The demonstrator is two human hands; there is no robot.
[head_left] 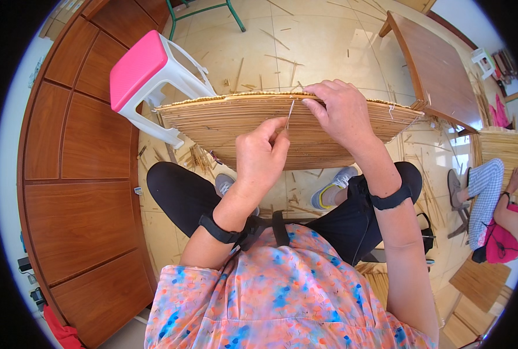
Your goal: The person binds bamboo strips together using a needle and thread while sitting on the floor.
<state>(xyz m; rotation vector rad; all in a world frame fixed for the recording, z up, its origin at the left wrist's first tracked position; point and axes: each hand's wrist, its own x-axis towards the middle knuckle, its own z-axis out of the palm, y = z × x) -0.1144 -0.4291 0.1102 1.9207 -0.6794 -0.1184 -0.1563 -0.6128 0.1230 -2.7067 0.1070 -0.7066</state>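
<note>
A wide panel of straw-coloured stalks [212,125], laid side by side in rows, stands in front of my knees. Near its top edge my left hand [262,151] pinches a thin white thread [291,110], which runs up to that edge. My right hand [341,110] grips the top edge just right of the thread, thumb on the near face and fingers over the rim. A short loose white thread end [391,109] hangs farther right on the panel. The far side of the panel is hidden.
A pink-topped white stool [140,67] touches the panel's left end. Brown wooden cabinets [90,215] line the left. A low wooden table [436,64] stands at far right. Stalk scraps [279,39] litter the tiled floor. Another person [497,215] sits at right beside a stalk panel.
</note>
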